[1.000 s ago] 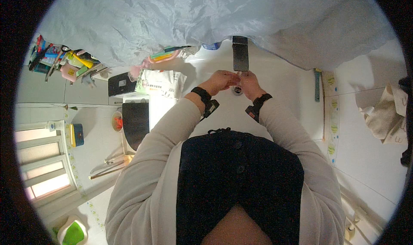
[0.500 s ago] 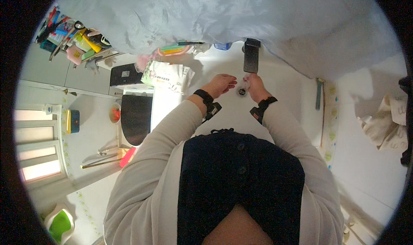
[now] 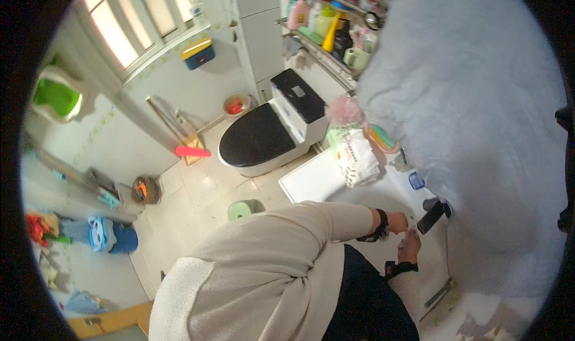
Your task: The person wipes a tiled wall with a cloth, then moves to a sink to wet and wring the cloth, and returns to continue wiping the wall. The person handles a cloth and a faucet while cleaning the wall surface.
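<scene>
Over the white basin [image 3: 432,258], my hands are close together in front of a black faucet [image 3: 430,219]. My left hand [image 3: 396,222] reaches in from the left; its fingers are too small and blurred to read. Just nearer, my right hand [image 3: 409,244] is closed, its fingers curled in. A small whitish patch shows between the hands, too unclear to name. Both wrists carry dark bands with small dark boxes. A white and green soft package [image 3: 358,158] lies on the basin's far left part, beside a tray of coloured pieces [image 3: 382,138].
A toilet with a black lid [image 3: 257,136] stands to the left, with a light green stool [image 3: 241,209] nearer. Bottles crowd a wall rack [image 3: 326,23]. A pale blue-grey sheet [image 3: 479,101] hangs along the right. A pink mesh puff [image 3: 344,109] hangs by the basin.
The view has swung to the left, bringing the floor and toilet into sight. My left hand has come closer to my right hand, near the faucet.
</scene>
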Tool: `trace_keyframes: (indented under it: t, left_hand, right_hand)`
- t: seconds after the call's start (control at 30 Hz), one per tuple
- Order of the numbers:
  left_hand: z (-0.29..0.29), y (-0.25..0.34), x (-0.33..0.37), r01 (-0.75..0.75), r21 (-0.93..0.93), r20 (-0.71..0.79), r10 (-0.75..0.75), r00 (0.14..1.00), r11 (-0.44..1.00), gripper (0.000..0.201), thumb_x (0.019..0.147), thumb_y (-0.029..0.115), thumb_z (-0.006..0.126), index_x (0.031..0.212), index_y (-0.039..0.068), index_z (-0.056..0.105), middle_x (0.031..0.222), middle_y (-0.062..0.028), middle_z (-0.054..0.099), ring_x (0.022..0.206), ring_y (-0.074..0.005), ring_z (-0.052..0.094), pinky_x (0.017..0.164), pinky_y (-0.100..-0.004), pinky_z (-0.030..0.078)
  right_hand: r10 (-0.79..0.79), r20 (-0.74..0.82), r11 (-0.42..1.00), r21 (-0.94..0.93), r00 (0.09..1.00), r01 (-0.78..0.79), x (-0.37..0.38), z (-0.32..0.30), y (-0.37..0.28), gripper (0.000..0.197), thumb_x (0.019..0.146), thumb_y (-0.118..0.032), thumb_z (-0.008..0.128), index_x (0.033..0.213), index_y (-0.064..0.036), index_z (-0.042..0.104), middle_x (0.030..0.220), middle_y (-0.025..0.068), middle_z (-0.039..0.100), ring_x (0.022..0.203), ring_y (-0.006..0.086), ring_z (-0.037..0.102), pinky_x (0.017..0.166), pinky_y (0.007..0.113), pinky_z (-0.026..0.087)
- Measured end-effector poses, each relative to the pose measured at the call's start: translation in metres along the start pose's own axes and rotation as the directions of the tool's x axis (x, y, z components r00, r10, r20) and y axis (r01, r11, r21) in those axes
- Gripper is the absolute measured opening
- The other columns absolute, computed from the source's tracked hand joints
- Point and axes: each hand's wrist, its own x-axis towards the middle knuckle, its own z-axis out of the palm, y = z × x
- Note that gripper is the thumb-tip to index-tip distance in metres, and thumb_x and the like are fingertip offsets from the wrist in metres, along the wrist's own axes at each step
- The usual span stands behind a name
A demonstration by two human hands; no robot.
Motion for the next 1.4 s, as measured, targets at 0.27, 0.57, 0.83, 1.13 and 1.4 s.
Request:
trace_keyframes:
  t: [0.27,0.57,0.83,1.13,1.4]
  left_hand:
    - [0.0,0.002,-0.014,-0.05,0.163,-0.077,0.063,0.995,0.985,0.038,0.083,0.033,0.067,0.106,0.003,0.07,0.091,-0.0171,0.071,0.078,-0.0257,0.066,0.071,-0.0427,0.052]
    - [0.008,0.005,-0.019,-0.03,0.13,-0.1,0.043,0.994,0.991,0.05,0.078,0.035,0.072,0.11,-0.002,0.066,0.085,-0.0137,0.071,0.076,-0.0237,0.068,0.068,-0.0386,0.055]
    - [0.003,0.016,-0.03,0.144,-0.107,0.005,-0.145,0.989,0.984,0.033,0.079,0.034,0.07,0.065,0.004,0.065,0.059,-0.0094,0.061,0.058,-0.0215,0.058,0.058,-0.0392,0.05]
    - [0.015,-0.011,0.004,-0.08,-0.035,-0.439,0.057,0.897,0.996,0.031,0.068,0.026,0.08,0.086,0.002,0.07,0.078,-0.0133,0.069,0.074,-0.0252,0.066,0.068,-0.0395,0.053]
    - [0.015,-0.012,0.009,-0.08,-0.148,-0.436,0.007,0.9,0.986,0.036,0.084,0.03,0.064,0.084,-0.006,0.065,0.075,-0.0182,0.067,0.07,-0.0278,0.065,0.065,-0.0458,0.05]
  right_hand:
    - [-0.175,0.282,0.97,0.215,0.943,0.116,0.025,0.008,0.012,0.006,0.097,-0.006,0.047,0.094,-0.0072,0.052,0.08,0.0023,0.053,0.064,0.0123,0.048,0.054,0.027,0.039]
    - [-0.104,0.114,0.984,0.156,0.988,0.085,-0.018,0.016,-0.008,0.018,0.096,-0.025,0.053,0.091,-0.0081,0.051,0.079,0.002,0.054,0.068,0.0144,0.053,0.057,0.027,0.042]
    - [-0.237,0.191,0.946,0.268,0.952,0.182,-0.006,0.019,-0.007,0.005,0.093,-0.01,0.05,0.093,-0.0051,0.053,0.09,0.005,0.058,0.08,0.0207,0.059,0.071,0.038,0.05]
    - [-0.16,0.252,0.885,0.464,0.955,0.026,0.016,0.008,0.009,0.008,0.096,-0.011,0.048,0.098,-0.0052,0.054,0.091,0.0041,0.056,0.08,0.0168,0.055,0.069,0.03,0.046]
    - [-0.082,0.232,0.895,0.445,0.969,-0.031,0.014,0.011,0.021,0.031,0.1,-0.032,0.046,0.118,-0.0083,0.052,0.107,0.0029,0.055,0.087,0.0149,0.051,0.076,0.033,0.043]
